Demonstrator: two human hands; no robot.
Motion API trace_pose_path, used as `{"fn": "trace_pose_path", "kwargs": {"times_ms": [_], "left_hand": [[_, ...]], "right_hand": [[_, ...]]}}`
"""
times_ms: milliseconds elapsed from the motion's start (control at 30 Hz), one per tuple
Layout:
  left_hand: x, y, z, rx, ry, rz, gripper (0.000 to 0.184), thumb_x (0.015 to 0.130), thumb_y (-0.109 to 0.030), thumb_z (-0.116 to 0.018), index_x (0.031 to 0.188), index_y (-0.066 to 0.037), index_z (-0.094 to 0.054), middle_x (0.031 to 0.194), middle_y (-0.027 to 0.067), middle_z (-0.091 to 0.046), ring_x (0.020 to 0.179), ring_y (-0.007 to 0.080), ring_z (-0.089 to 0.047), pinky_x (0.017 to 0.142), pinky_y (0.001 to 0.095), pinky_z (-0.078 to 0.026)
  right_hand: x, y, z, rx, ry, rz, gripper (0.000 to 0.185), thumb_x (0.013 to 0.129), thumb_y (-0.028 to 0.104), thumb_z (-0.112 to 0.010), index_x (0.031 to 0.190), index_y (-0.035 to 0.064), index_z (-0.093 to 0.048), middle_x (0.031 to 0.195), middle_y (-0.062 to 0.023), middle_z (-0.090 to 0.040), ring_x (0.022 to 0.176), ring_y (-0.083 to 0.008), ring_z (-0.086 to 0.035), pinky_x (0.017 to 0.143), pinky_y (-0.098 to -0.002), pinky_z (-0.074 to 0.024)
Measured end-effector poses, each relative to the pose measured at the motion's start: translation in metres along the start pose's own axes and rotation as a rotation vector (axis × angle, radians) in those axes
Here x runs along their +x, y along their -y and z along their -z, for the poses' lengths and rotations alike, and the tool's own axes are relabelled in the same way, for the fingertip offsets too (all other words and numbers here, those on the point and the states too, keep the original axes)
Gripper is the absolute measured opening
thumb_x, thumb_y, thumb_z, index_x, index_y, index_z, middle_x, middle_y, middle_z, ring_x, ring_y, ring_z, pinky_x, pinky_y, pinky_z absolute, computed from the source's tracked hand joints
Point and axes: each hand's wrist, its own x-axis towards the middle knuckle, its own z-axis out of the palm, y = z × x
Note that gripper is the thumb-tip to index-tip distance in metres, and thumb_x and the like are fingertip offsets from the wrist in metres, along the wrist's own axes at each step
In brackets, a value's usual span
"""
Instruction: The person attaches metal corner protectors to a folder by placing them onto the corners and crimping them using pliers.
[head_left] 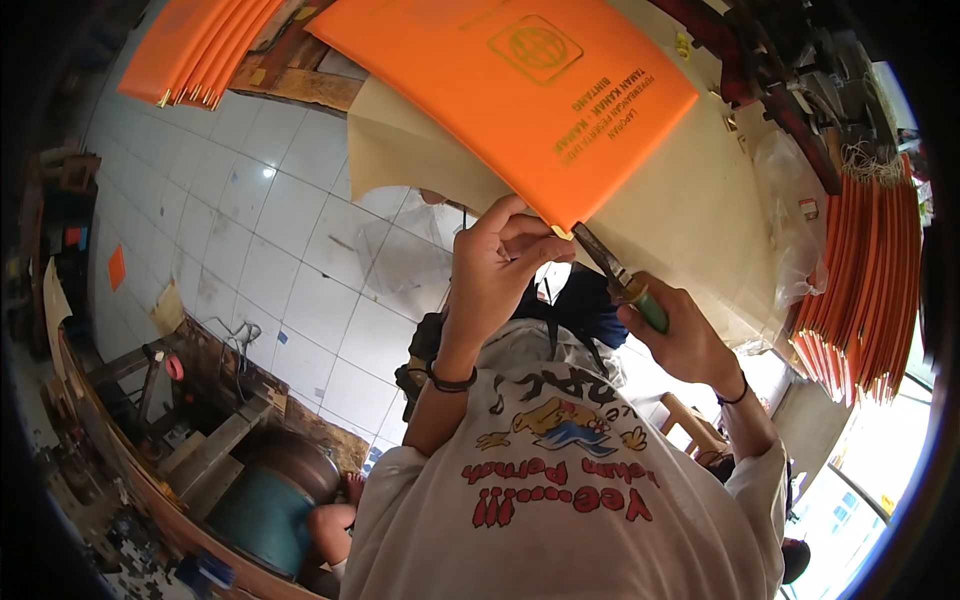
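Note:
An orange folder (560,110) with gold print lies on a beige sheet (690,220), one corner pointing at me. At that corner my left hand (505,245) has its fingers pinched together beside a small gold-coloured piece (563,233); whether they grip the piece or the folder's edge is hard to tell. My right hand (685,335) is wrapped round the green handle of a tool (605,262). The tool's dark metal end touches or nearly touches the same corner.
Orange folders (200,50) are stacked at the upper left, and a large stack (865,290) stands at the right by a clear plastic bag (790,215). Another person's arm (332,530) shows at the lower left, near a teal container (265,515).

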Motion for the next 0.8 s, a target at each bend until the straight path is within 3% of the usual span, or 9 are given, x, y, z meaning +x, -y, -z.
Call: {"fn": "trace_pose_path", "kwargs": {"times_ms": [133,233,333,367,467,567,667,767,800], "left_hand": [[0.000,-0.001,0.005,-0.035,0.048,0.004,0.035,0.089,0.003,-0.065,0.121,0.010,-0.053,0.097,0.0186,-0.071,0.085,0.0228,-0.072,0.076,0.0310,-0.060],[0.004,-0.003,0.010,-0.011,0.097,-0.021,0.030,0.093,0.000,-0.061,0.120,0.010,-0.054,0.098,0.0187,-0.071,0.084,0.0237,-0.072,0.075,0.0318,-0.060],[0.008,-0.006,0.014,-0.105,0.103,0.030,0.027,0.097,-0.008,-0.057,0.117,0.009,-0.057,0.095,0.0173,-0.071,0.080,0.0239,-0.072,0.072,0.0318,-0.061],[0.009,-0.009,0.016,-0.158,0.100,0.064,0.027,0.098,-0.011,-0.055,0.116,0.009,-0.058,0.094,0.0167,-0.071,0.078,0.0238,-0.073,0.070,0.0316,-0.061],[0.016,-0.028,0.019,-0.117,0.008,0.185,0.031,0.099,-0.018,-0.054,0.114,0.008,-0.060,0.089,0.0157,-0.071,0.071,0.0233,-0.072,0.065,0.0315,-0.060],[0.031,-0.036,0.021,-0.002,-0.170,0.115,0.028,0.097,-0.020,-0.058,0.107,0.006,-0.062,0.086,0.0138,-0.071,0.066,0.0211,-0.071,0.061,0.0307,-0.059],[0.039,-0.043,0.023,0.011,-0.209,0.095,0.021,0.095,-0.013,-0.062,0.102,0.006,-0.061,0.088,0.0173,-0.071,0.072,0.0226,-0.072,0.064,0.0319,-0.060],[0.038,-0.038,0.020,-0.018,-0.226,0.092,0.018,0.094,-0.011,-0.062,0.102,0.005,-0.059,0.090,0.0174,-0.071,0.078,0.0229,-0.072,0.067,0.0335,-0.061],[0.034,-0.036,0.016,-0.053,-0.239,0.082,0.017,0.095,-0.010,-0.062,0.102,0.005,-0.058,0.091,0.0174,-0.071,0.079,0.0230,-0.072,0.069,0.0343,-0.062]], "right_hand": [[-0.008,-0.018,-0.002,0.269,-0.044,0.072,0.016,0.093,0.014,-0.062,0.101,0.0015,-0.058,0.086,-0.0131,-0.067,0.073,-0.0220,-0.063,0.070,-0.0357,-0.0483],[-0.010,-0.009,0.001,0.148,0.106,-0.041,0.010,0.093,0.008,-0.059,0.100,0.0015,-0.059,0.096,-0.0105,-0.068,0.083,-0.0192,-0.063,0.076,-0.0344,-0.0492],[-0.008,-0.022,-0.015,0.325,0.032,0.144,0.013,0.093,0.006,-0.058,0.104,0.0018,-0.061,0.099,-0.0095,-0.069,0.088,-0.0187,-0.063,0.081,-0.0319,-0.0485],[-0.011,-0.016,-0.013,0.328,0.046,0.080,0.018,0.092,0.006,-0.059,0.110,0.0032,-0.063,0.103,-0.0078,-0.069,0.090,-0.0189,-0.062,0.084,-0.0303,-0.0475],[-0.016,-0.012,-0.009,0.322,0.129,-0.044,0.026,0.089,-0.006,-0.056,0.114,-0.0021,-0.064,0.129,-0.0088,-0.061,0.106,-0.0135,-0.058,0.092,-0.0282,-0.0466],[-0.026,-0.015,-0.007,0.364,0.153,-0.118,0.024,0.088,-0.008,-0.056,0.110,-0.0033,-0.066,0.142,-0.0099,-0.052,0.113,-0.0159,-0.057,0.096,-0.0298,-0.0446],[-0.033,-0.029,-0.010,0.423,0.101,-0.060,0.025,0.087,-0.009,-0.056,0.109,-0.0038,-0.066,0.142,-0.0101,-0.051,0.119,-0.0168,-0.055,0.098,-0.0308,-0.0437],[-0.036,-0.048,-0.017,0.522,0.038,0.011,0.022,0.088,0.004,-0.063,0.110,0.0051,-0.068,0.127,-0.0062,-0.063,0.104,-0.0160,-0.061,0.094,-0.0309,-0.0453],[-0.038,-0.050,-0.019,0.552,0.029,0.018,0.024,0.087,0.002,-0.062,0.110,0.0039,-0.068,0.130,-0.0069,-0.062,0.107,-0.0162,-0.060,0.095,-0.0308,-0.0450]]}}
